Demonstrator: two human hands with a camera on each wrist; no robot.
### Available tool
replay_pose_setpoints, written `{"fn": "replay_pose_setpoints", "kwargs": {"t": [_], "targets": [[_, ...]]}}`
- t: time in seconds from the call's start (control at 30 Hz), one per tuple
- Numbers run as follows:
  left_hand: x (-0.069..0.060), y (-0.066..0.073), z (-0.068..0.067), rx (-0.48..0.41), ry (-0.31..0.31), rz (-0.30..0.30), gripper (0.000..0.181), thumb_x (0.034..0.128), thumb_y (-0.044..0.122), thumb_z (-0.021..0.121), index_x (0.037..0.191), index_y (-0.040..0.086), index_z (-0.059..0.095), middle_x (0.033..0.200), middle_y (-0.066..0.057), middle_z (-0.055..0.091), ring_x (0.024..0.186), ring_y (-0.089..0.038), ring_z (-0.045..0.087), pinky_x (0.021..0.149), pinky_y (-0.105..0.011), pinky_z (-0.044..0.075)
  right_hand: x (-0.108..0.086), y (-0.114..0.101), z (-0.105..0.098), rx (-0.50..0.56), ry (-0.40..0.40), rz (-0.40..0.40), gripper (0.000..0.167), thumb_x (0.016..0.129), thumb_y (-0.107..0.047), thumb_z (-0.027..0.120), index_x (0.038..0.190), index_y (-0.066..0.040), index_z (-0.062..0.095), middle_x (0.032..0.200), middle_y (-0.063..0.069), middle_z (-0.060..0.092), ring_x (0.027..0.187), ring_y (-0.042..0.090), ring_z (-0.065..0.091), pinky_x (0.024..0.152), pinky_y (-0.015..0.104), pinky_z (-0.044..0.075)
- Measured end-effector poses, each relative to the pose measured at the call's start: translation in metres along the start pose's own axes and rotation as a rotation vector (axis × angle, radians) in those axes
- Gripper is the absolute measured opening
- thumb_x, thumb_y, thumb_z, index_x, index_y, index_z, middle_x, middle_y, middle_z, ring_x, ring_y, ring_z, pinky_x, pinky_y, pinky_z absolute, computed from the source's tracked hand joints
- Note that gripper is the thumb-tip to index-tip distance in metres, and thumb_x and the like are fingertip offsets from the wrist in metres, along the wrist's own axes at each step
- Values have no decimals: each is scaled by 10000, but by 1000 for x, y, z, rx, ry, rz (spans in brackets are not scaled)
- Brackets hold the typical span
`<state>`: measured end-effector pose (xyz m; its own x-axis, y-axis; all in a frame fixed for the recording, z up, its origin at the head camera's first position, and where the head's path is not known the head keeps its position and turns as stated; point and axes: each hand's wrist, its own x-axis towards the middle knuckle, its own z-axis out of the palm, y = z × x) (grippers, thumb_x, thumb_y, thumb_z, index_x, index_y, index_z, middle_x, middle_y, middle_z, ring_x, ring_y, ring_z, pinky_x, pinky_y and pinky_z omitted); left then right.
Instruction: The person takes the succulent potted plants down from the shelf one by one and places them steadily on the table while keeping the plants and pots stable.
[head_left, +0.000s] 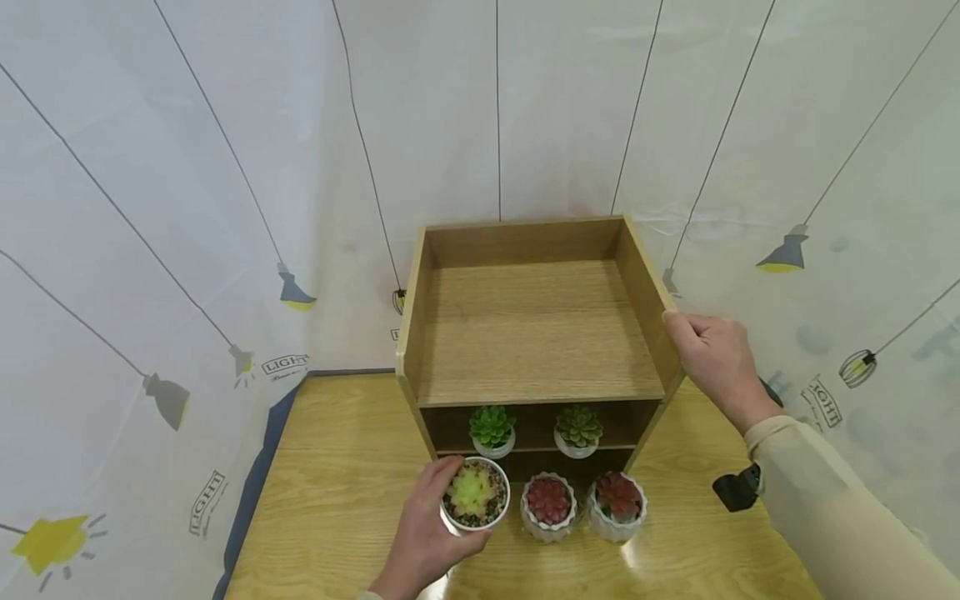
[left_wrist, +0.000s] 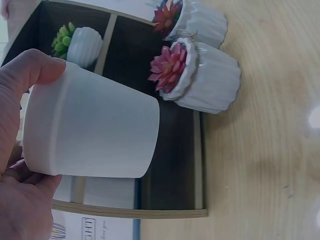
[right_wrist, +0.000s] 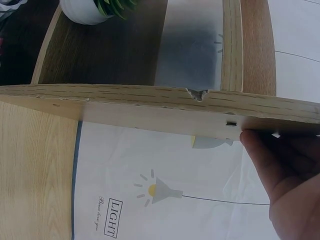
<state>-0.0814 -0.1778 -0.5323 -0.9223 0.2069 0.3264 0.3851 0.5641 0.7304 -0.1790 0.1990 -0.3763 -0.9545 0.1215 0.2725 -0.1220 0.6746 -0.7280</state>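
Note:
My left hand (head_left: 429, 533) grips a white pot (left_wrist: 95, 122) by its rim; in the head view a yellow-green succulent (head_left: 472, 492) shows inside it. The pot is held in front of the lower left part of a wooden shelf (head_left: 536, 333), off the table. At the shelf's right side panel, my right hand (head_left: 716, 358) holds the upper edge, its fingers partly hidden in the right wrist view. Two small white pots with green succulents (head_left: 492, 427) (head_left: 578, 427) stand on the middle shelf level.
Two ribbed white pots with red succulents (head_left: 549, 503) (head_left: 617, 503) stand side by side before the shelf's lower opening, right of the held pot. Wood-patterned table (head_left: 337, 483) lies around them. Behind the shelf hangs a pale sheet (head_left: 562, 108) printed with lamps.

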Motion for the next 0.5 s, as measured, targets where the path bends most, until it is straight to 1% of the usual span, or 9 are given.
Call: {"fn": "replay_pose_setpoints", "kwargs": {"t": [0.1,0.23,0.37,0.5], "targets": [[-2,-3,4,-21,-10,-25,919,532,151,960,1360,-27,603,1354,-90,597,1176,-268,622,992,-487,545,0,0,0,4,0,4,592,1073,-373,465,547,-121,361,485,-67,253,464,105,196,423,291,210],[-4,-8,9,-44,-11,-41,912,532,137,953,1359,-28,604,1352,-104,591,1176,-271,620,998,-474,542,0,0,0,4,1,7,588,1072,-368,465,548,-119,364,489,-67,256,468,104,200,424,287,211],[-7,-13,15,-61,-2,-36,888,533,127,949,1342,-27,615,1346,-111,595,1173,-280,623,994,-463,543,0,0,0,5,2,5,588,1071,-367,469,549,-117,363,490,-69,252,470,101,198,425,288,208],[-11,-19,21,-56,6,-33,869,528,137,957,1317,-26,629,1326,-105,601,1158,-300,628,979,-479,548,0,-1,0,12,2,1,587,1071,-367,473,551,-119,361,493,-73,245,474,95,188,426,283,208]]}}
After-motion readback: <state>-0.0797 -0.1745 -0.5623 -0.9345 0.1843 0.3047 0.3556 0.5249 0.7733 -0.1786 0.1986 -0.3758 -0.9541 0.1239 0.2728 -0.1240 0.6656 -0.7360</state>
